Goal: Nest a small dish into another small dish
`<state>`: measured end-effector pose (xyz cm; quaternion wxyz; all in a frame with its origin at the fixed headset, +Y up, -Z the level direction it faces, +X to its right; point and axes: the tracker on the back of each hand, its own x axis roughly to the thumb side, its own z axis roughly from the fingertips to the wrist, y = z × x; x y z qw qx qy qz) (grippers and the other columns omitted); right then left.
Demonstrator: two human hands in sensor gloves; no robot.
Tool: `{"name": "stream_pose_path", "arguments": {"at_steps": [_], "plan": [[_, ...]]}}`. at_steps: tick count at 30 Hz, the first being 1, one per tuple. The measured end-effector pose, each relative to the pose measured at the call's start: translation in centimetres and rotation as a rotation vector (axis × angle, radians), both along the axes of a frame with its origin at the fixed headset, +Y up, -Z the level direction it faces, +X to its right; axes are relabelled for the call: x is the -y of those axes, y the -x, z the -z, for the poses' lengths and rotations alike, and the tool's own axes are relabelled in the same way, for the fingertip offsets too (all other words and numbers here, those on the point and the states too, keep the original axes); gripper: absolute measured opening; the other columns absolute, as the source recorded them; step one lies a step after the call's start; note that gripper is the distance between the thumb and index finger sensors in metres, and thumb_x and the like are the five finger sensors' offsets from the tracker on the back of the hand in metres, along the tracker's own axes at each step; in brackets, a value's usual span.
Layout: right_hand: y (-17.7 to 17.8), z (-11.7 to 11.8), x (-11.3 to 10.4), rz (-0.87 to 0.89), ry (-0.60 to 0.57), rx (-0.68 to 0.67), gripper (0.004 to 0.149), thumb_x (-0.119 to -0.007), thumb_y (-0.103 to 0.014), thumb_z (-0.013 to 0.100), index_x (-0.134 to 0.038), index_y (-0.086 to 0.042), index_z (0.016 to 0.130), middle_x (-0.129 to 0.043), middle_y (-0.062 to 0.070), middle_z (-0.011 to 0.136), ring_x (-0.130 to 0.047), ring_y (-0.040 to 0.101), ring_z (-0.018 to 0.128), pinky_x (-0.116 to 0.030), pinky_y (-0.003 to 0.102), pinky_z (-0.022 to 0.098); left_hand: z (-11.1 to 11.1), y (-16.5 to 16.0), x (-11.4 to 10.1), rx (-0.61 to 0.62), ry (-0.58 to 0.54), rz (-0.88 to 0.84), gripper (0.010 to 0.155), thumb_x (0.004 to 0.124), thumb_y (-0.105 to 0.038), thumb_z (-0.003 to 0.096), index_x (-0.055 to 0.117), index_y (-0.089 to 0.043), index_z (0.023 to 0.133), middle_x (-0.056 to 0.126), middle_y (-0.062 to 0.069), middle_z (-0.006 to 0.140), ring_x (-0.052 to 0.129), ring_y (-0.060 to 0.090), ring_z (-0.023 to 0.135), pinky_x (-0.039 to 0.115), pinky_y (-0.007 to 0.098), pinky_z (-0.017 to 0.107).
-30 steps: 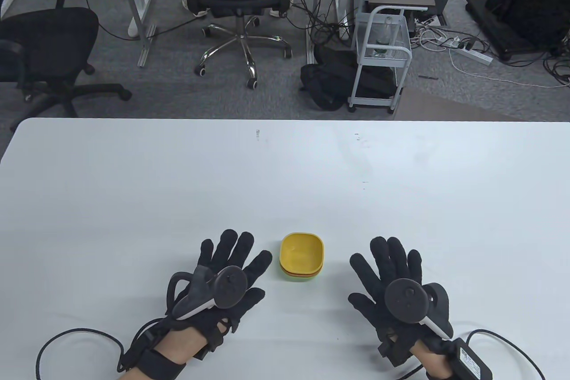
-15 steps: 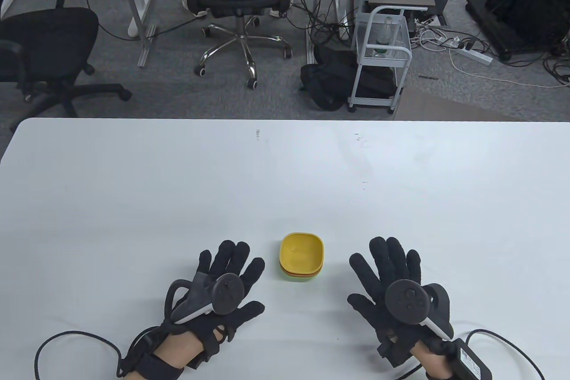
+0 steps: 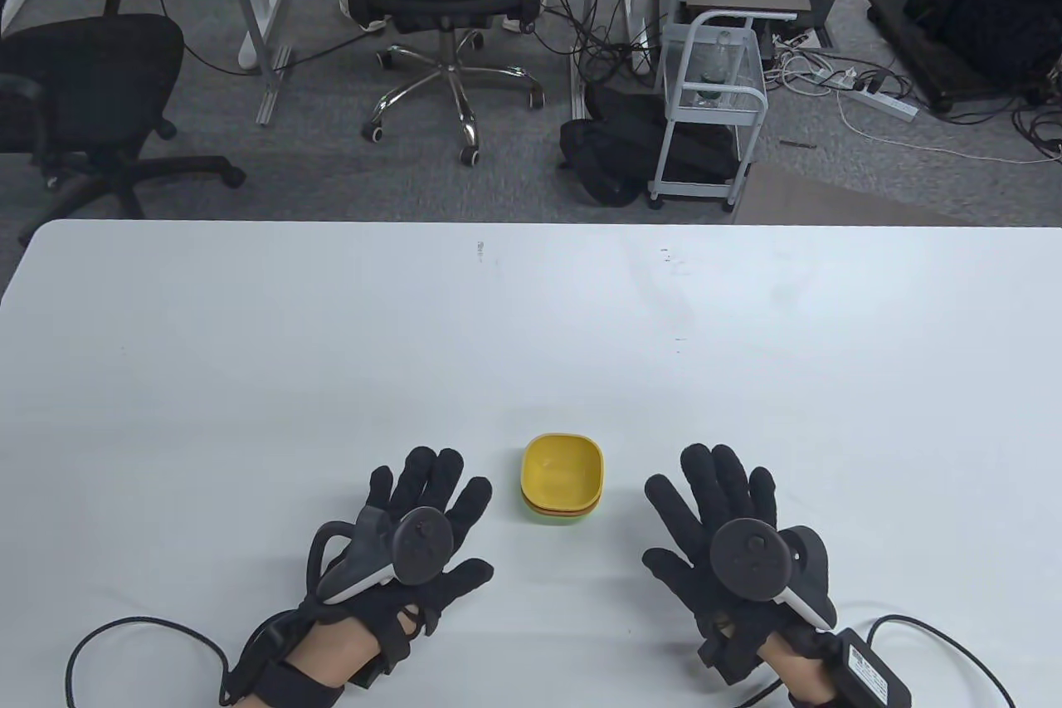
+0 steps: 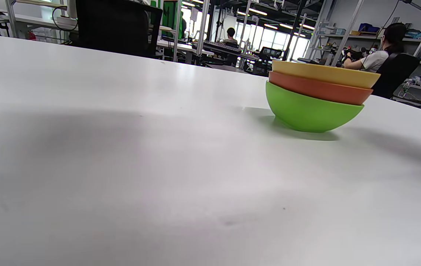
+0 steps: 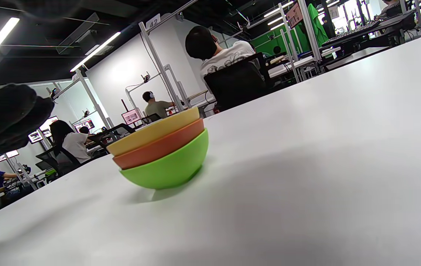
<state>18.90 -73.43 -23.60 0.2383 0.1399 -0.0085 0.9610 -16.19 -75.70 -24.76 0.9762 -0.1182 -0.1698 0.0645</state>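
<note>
Three small dishes stand nested in one stack on the white table (image 3: pixel 249 343): a yellow dish (image 3: pixel 562 471) on top, an orange dish (image 4: pixel 317 89) under it, a green dish (image 4: pixel 310 112) at the bottom. The stack also shows in the right wrist view (image 5: pixel 162 155). My left hand (image 3: pixel 415 517) lies flat on the table to the left of the stack, fingers spread, holding nothing. My right hand (image 3: pixel 713 517) lies flat to the right of the stack, fingers spread, holding nothing. Neither hand touches the dishes.
Glove cables (image 3: pixel 124 642) loop on the table near the front edge by both wrists. Beyond the table's far edge stand office chairs (image 3: pixel 440 11) and a small white cart (image 3: pixel 709 102).
My left hand has drawn back a little toward the front edge. My right hand has shifted slightly to the left. The dish stack has not moved.
</note>
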Motion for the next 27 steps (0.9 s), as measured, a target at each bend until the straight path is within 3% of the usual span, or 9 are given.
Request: {"name": "stream_pose_path", "arguments": {"at_steps": [27], "plan": [[0.2,0.0,0.03,-0.005,-0.004,-0.031,0.071,-0.07,-0.06,0.031,-0.038,-0.047,0.093,-0.002,-0.007,0.108,-0.001,0.034,0.104,0.001,0.063,0.068,0.03,0.43,0.16,-0.032,0.014,-0.023,0.083,0.052,-0.083,0.0292,-0.004,-0.064,0.087,-0.012,-0.022,0.109,-0.012,0.012,0.108,0.007,0.054,0.078]]}}
